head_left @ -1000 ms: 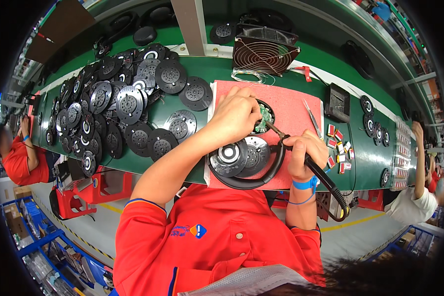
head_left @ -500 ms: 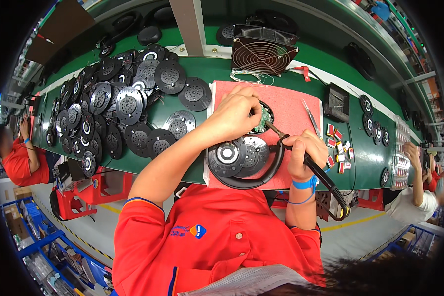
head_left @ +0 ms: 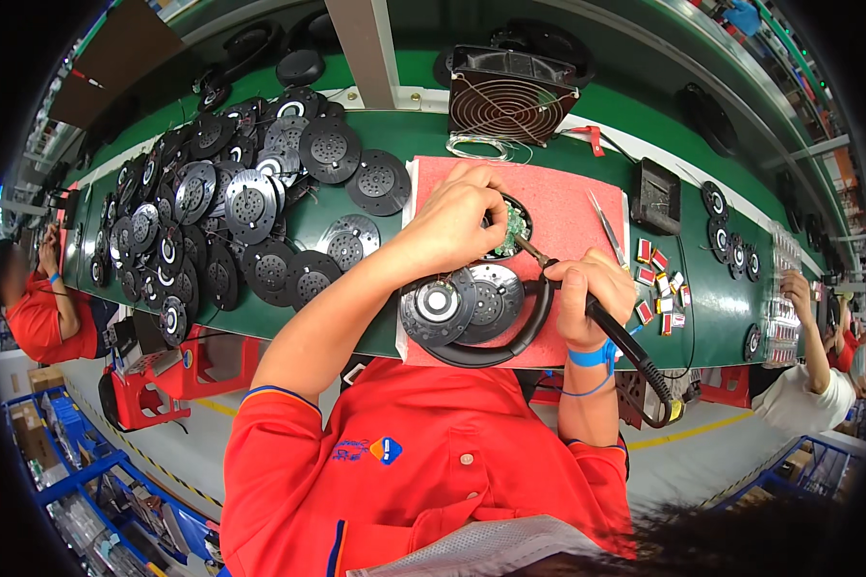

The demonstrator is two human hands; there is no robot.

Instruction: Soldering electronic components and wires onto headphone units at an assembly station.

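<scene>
My right hand (head_left: 595, 298) is wrapped around the black handle of a soldering iron (head_left: 614, 332). The iron's tip touches or hovers just over a green circuit board (head_left: 517, 227) set in a round black ear cup. At the board's left edge my left hand (head_left: 457, 223) has its fingers pinched together; what they grip is hidden. A curved black headband (head_left: 541, 327) lies below the ear cup on the pink foam mat (head_left: 573, 207). Inside its curve are a black speaker disc with a white ring (head_left: 433, 322) and a second, overlapping speaker disc (head_left: 498, 306).
Many loose speaker discs (head_left: 250, 206) are heaped on the green bench to the left. A fan (head_left: 513, 108) stands behind the mat. Tweezers (head_left: 606, 227), small red-and-white parts (head_left: 645, 277) and a black tray (head_left: 656, 197) are at the right. Other people work at both sides.
Both hands and the soldering iron have shifted slightly to the left. The ear cup and the ringed speaker disc have moved a little left as well.
</scene>
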